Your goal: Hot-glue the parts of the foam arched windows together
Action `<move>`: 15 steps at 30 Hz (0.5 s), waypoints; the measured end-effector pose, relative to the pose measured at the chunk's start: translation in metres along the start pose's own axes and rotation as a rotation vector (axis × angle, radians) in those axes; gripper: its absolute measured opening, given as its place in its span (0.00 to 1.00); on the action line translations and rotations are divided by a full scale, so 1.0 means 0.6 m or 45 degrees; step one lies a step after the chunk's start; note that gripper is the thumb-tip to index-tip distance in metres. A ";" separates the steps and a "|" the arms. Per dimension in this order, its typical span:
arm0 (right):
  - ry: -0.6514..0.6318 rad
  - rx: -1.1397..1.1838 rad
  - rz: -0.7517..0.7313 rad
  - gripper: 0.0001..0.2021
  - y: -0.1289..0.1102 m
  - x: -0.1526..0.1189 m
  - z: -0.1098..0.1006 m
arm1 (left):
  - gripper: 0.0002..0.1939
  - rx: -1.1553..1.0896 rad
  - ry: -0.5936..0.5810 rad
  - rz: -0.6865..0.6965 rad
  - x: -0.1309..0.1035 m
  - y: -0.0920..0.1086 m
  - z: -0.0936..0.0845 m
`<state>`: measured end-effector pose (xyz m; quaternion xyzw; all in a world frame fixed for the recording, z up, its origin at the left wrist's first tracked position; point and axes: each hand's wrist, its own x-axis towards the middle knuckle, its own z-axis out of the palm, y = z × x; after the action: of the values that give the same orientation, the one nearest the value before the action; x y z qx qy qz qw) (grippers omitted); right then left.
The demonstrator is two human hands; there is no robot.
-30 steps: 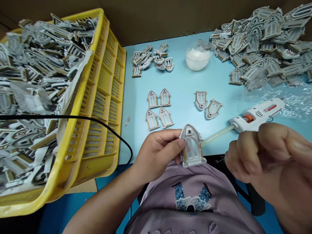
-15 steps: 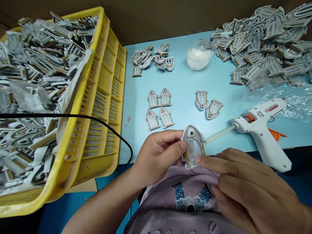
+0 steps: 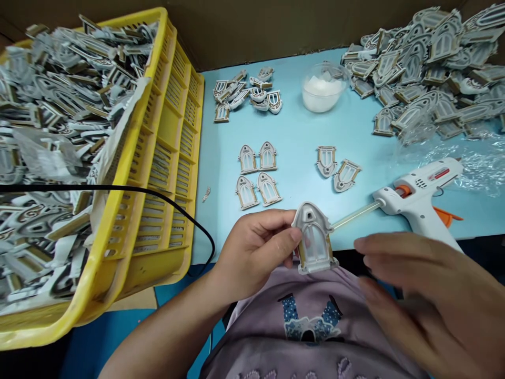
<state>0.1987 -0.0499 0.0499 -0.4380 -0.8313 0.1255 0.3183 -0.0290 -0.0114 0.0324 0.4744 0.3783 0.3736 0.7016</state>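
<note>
My left hand [image 3: 260, 258] pinches a small arched window frame [image 3: 314, 239] by its left edge, just past the table's front edge. The frame is grey-white with gold-brown sides and a clear pane, arch pointing away from me. My right hand [image 3: 426, 289] hovers to the right of it, touching nothing, its fingers stretched out and a little blurred. Beyond that hand lies a white glue gun [image 3: 418, 195], its grip partly covered by the hand. A clear glue stick [image 3: 357, 215] sticks out of the gun's back toward the held frame.
Arched frames [image 3: 258, 176] lie in two rows, with two more [image 3: 335, 168] to their right. A small heap [image 3: 248, 95], a plastic cup [image 3: 322, 92] of white material and a large pile [image 3: 430, 68] are behind. A yellow crate [image 3: 173, 131] and a black cable [image 3: 173, 202] occupy the left.
My right hand has drawn off the window frame's lower right part and moved right, toward the glue gun. My left hand keeps its hold on the frame almost unmoved.
</note>
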 end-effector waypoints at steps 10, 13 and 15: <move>-0.118 -0.027 0.092 0.14 0.008 0.019 0.004 | 0.11 0.140 0.049 0.046 -0.006 -0.003 -0.004; -0.182 -0.019 0.090 0.13 0.012 0.014 0.013 | 0.11 0.242 0.069 0.103 -0.006 0.000 -0.002; -0.208 -0.013 0.065 0.10 0.015 0.012 0.022 | 0.11 0.375 0.095 0.186 -0.007 0.002 -0.001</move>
<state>0.1933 -0.0379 0.0384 -0.4491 -0.8436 0.1647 0.2440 -0.0313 -0.0144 0.0343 0.5840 0.4193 0.3816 0.5810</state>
